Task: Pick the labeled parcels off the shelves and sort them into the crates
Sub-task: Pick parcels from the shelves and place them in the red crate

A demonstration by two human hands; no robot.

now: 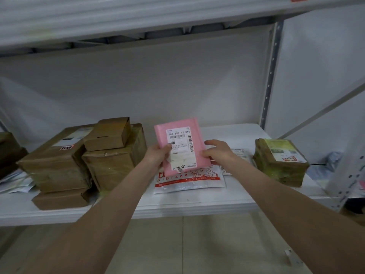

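my left forearm [110, 204] and right forearm [276, 190] reach out nearest the lens toward the white shelf [197, 202]; no crate is in view. on the shelf a stack of brown boxes [79, 161] sits left, a taped box [280, 161] right, and a white mailer [189, 179] with red print lies flat between them. over that mailer i hold the pink parcel [181, 147] upright, its label [178, 135] facing me. my left hand [158, 155] pinches its left edge, thumb on the front; my right hand [217, 151] curls onto the right edge, so both hands are clamped on it. i judge it light, soft and padded, with a slick skin that could bend or slip; grip the edges, clear of the label.
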